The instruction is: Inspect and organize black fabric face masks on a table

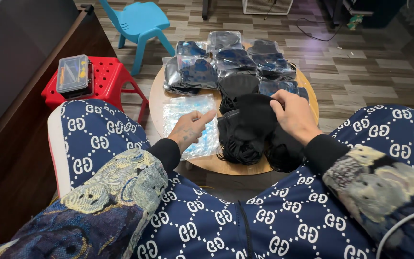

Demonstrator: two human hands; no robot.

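Observation:
A round wooden table [155, 96] stands in front of my knees. On it lies a heap of loose black face masks [245, 127]. My right hand [294, 114] rests on top of that heap and grips a black mask. My left hand [190, 127] hovers over a stack of clear plastic bags [188, 108], fingers curled, thumb and forefinger pointing toward the masks, holding nothing that I can see. Several bagged black masks [231, 60] are piled at the far side of the table.
A red plastic stool [109, 76] to the left carries a clear compartment box [74, 73]. A blue plastic chair [140, 21] stands behind it. A dark wooden cabinet [20, 62] runs along the left. My patterned blue trouser legs fill the foreground.

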